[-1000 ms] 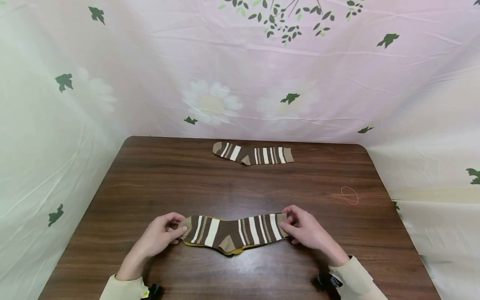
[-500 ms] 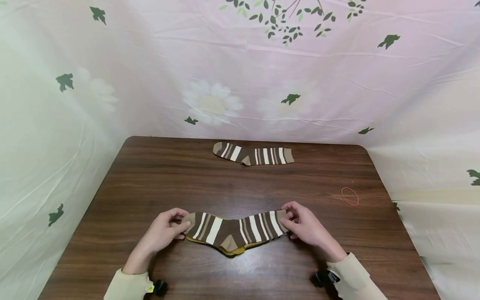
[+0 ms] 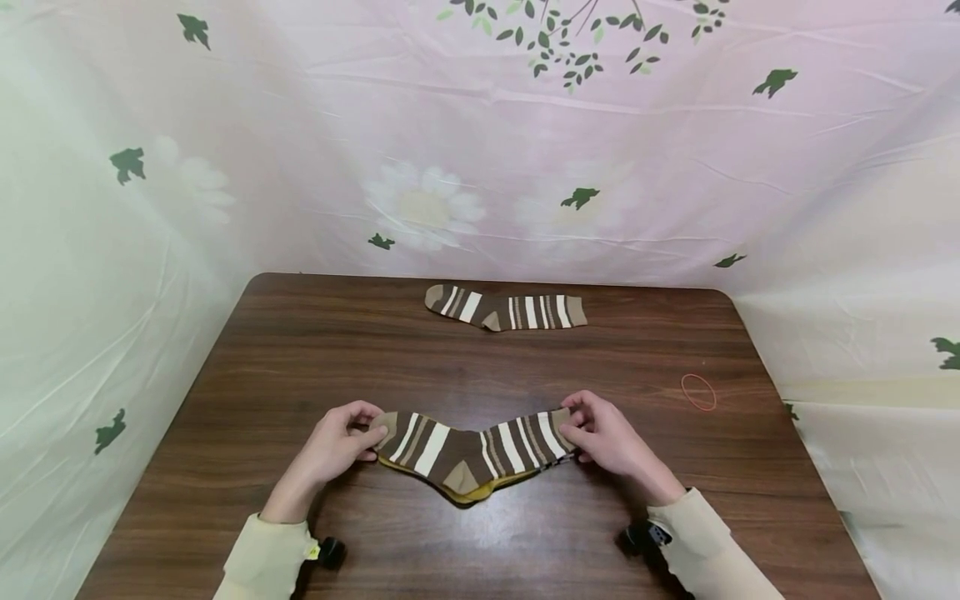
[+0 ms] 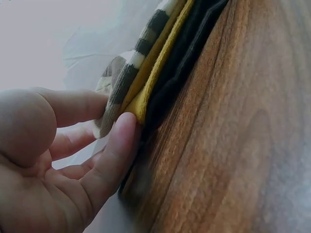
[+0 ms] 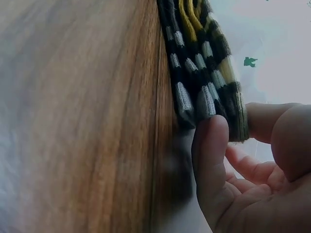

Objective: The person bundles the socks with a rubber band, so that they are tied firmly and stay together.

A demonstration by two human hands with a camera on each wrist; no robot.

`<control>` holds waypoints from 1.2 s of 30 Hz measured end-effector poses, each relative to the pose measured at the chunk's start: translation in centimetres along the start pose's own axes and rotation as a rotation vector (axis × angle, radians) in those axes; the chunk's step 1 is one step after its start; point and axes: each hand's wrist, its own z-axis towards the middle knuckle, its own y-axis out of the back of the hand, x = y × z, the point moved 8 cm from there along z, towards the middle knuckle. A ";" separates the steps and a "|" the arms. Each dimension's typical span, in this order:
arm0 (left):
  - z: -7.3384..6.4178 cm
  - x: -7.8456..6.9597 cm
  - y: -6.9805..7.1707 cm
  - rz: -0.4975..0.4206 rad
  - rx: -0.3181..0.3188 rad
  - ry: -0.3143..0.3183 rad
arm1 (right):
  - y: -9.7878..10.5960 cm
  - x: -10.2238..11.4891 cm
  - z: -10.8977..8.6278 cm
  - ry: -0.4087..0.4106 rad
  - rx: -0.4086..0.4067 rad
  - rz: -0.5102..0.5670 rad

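A brown, white and tan striped sock [image 3: 442,450] lies on top of a layered stack near the front middle of the table. Beneath it a mustard-yellow sock [image 4: 158,68] and a black sock [image 4: 187,63] show along the edges. My left hand [image 3: 339,443] pinches the toe end between thumb and fingers; in the left wrist view one fingertip [image 4: 125,127] presses against the yellow layer, with the black one below it. At the cuff end, my right hand [image 3: 609,437] pinches the striped top sock and a layer under it. The stack sags in a shallow V.
A matching striped sock [image 3: 528,312] lies flat near the table's back edge, toe to the left. To the right is a thin red rubber band [image 3: 698,392]. Printed cloth [image 3: 480,208] hangs around the back and sides of the brown wooden table [image 3: 360,358].
Both hands have moved a little away from the person, the left one also inward, while holding the sock stack's ends. Its bend at the heel has grown deeper.
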 end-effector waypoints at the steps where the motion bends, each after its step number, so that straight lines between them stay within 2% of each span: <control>1: 0.1 0.0 0.0 0.006 -0.006 0.002 | 0.1 0.0 0.1 0.005 -0.003 0.002; 11: 1.3 -0.4 0.1 0.026 -0.070 0.014 | 1.2 0.0 2.4 0.017 -0.012 -0.034; 22: 1.8 -0.6 0.3 0.030 -0.123 0.021 | 2.3 0.5 4.8 0.042 -0.036 -0.053; 30: 1.8 -0.9 0.4 0.089 -0.087 0.023 | 2.4 0.2 5.4 0.004 0.006 -0.090; 33: 1.9 -1.0 0.4 0.131 -0.033 0.026 | 2.6 0.5 5.5 0.032 0.034 -0.148; 36: 2.3 -1.4 0.5 0.183 0.033 0.001 | 3.1 0.8 5.8 0.070 0.055 -0.202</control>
